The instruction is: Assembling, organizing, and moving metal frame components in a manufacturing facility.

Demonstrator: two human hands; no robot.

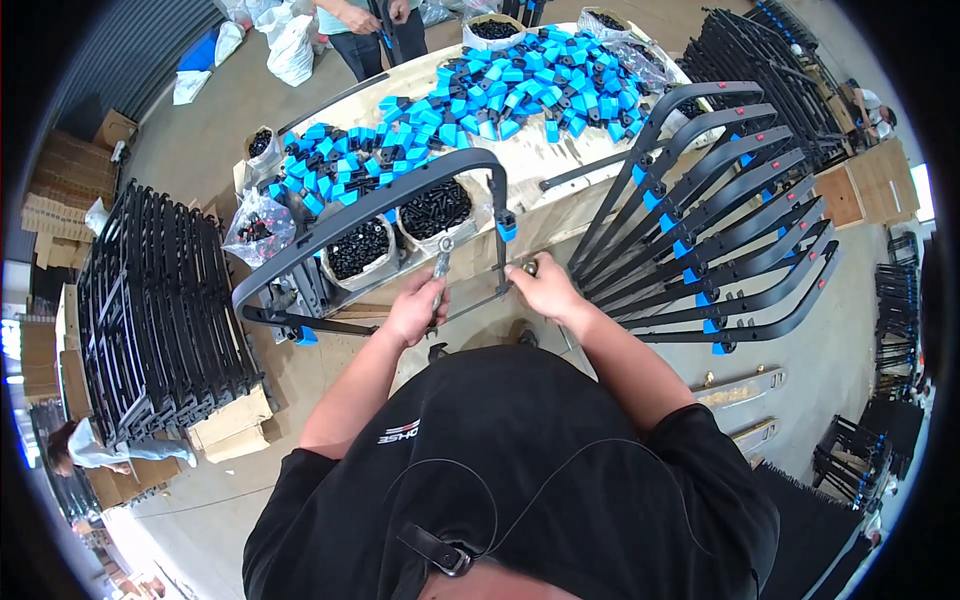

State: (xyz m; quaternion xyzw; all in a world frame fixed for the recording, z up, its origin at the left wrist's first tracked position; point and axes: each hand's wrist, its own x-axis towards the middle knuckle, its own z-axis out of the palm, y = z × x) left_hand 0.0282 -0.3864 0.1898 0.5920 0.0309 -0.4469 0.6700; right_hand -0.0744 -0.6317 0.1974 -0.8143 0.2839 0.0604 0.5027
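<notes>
My left hand (pixel 416 309) is closed around a silver wrench (pixel 443 258), whose ring end points away from me. At the lower end of a black curved tube frame (pixel 370 195), my right hand (pixel 548 291) is closed with a rounded metal piece (pixel 530 267) at its fingers. Its kind is too small to tell. The frame arches in front of me and carries a blue-and-black plastic fitting (pixel 506 228) on its right leg. Another blue fitting (pixel 304 336) sits at its lower left.
Blue-and-black fittings (pixel 500 95) are heaped on the table (pixel 420 88). Bags of black bolts (pixel 436 208) stand at its near edge. Similar frames (pixel 700 230) lean in a row at right. More frames are stacked at left (pixel 160 320). A person (pixel 370 35) stands across the table.
</notes>
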